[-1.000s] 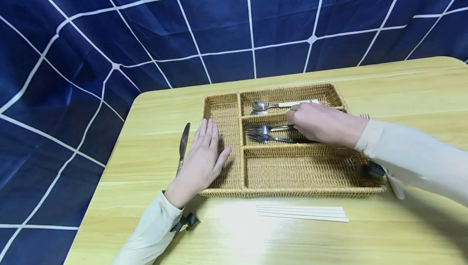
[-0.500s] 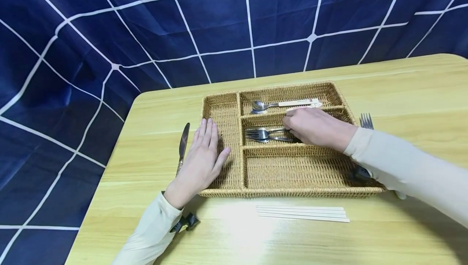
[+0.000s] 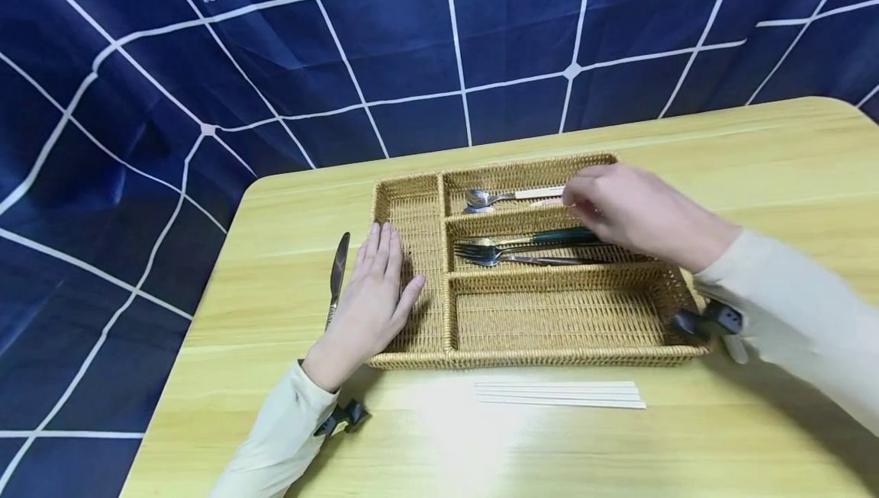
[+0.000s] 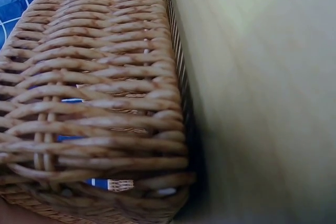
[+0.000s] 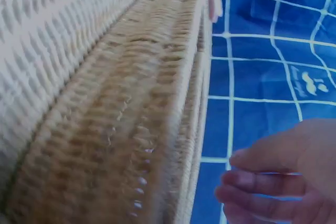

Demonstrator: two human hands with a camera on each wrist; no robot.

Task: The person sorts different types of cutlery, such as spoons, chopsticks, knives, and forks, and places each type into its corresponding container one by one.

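A wicker cutlery tray with several compartments stands on the table. My left hand lies with straight fingers on its left rim. Over the tray's right part is my right hand, slightly blurred, fingers loosely bent; the right wrist view shows nothing in its fingers. Below it in the middle compartment lie a fork and a utensil with a dark green handle, partly overlapping other cutlery. The back compartment holds a spoon with a pale handle, whose end the right hand hides.
Left of the tray lies a table knife, partly behind the left hand. Several white chopsticks lie in front of the tray. A pale utensil end shows beneath the right sleeve. A blue curtain hangs behind the table.
My right hand has come up out of the middle compartment and shifted right, uncovering the green handle. The cutlery there lies closer together. My left hand has stayed on the rim.
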